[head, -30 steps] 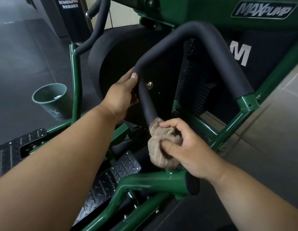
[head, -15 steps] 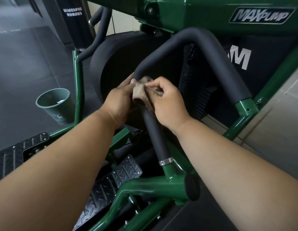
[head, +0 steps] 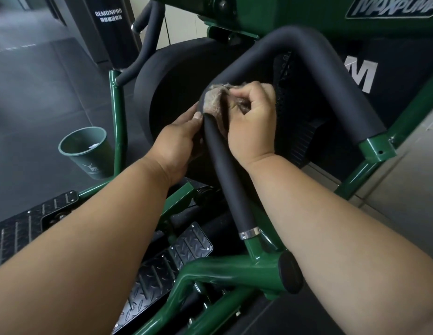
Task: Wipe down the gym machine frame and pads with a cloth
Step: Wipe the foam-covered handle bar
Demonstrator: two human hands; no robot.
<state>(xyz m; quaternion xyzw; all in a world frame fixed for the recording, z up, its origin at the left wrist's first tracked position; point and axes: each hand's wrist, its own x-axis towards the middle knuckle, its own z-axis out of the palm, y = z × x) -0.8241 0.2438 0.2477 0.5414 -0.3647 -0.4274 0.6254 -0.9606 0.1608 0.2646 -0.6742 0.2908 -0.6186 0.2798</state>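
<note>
The right hand [head: 253, 122] holds a beige cloth [head: 214, 101] with curled fingers and presses it on the black foam handle [head: 307, 66] of the gym machine, at the lower bend of the handle. The cloth wraps partly over the tube there. The left hand [head: 176, 143] grips the same handle just below the cloth, with the thumb lying along the foam and touching the edge of the cloth. Both forearms reach in from the bottom of the view, one on each side of the lower straight part of the handle.

The foam ends at a small metal ring [head: 249, 232], and below it the green frame [head: 225, 267] begins. Behind the hands is a big round black pad [head: 172, 76]. Black foot plates [head: 172, 259] with a diamond pattern lie low between the green tubes.

On the dark floor to the left, just beside a green upright tube, stands a green cup [head: 88, 153]. It is upright and open on top. Inside, something small and white lies on the bottom; I cannot tell what it is. On the outside of the cup is a pale deer mark.
</note>
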